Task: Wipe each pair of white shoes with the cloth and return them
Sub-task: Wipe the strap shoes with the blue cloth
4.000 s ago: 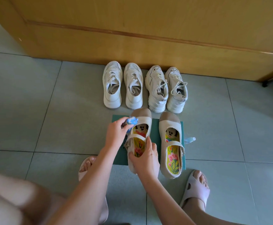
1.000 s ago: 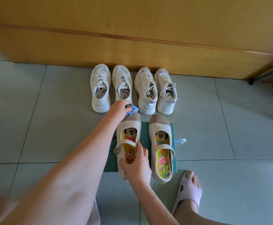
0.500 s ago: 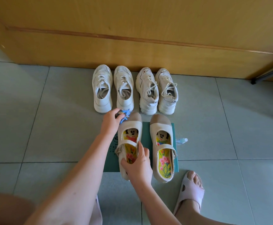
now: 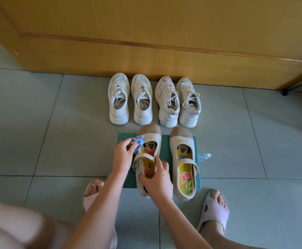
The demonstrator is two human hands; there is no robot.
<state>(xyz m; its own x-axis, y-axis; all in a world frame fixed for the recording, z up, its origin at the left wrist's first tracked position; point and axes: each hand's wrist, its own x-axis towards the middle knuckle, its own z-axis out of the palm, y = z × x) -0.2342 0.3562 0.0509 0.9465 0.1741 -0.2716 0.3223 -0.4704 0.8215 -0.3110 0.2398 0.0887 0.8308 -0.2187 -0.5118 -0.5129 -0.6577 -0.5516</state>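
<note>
left hand (image 4: 122,158): fingers curled round blue cloth (image 4: 138,141), against strap shoe (image 4: 151,139) left side
right hand (image 4: 157,180): gripping same shoe's heel end
shoe position: green mat (image 4: 125,141), left half

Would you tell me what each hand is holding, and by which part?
The left hand grips the blue cloth; the right hand holds the strap shoe by its heel end.

Cloth (image 4: 137,141): blue, bunched, mid-frame, pinched in left hand (image 4: 122,156), touching outer side of L strap shoe (image 4: 151,131).
L strap shoe: beige, tan toe cap, cartoon insole; heel end gripped by right hand (image 4: 158,180).
R strap shoe (image 4: 181,141): same look, flat, just beside.
Above, toes to frame top: plain white sneaker pr (image 4: 118,112), chunky-soled white pr (image 4: 188,115), side by side.
</note>
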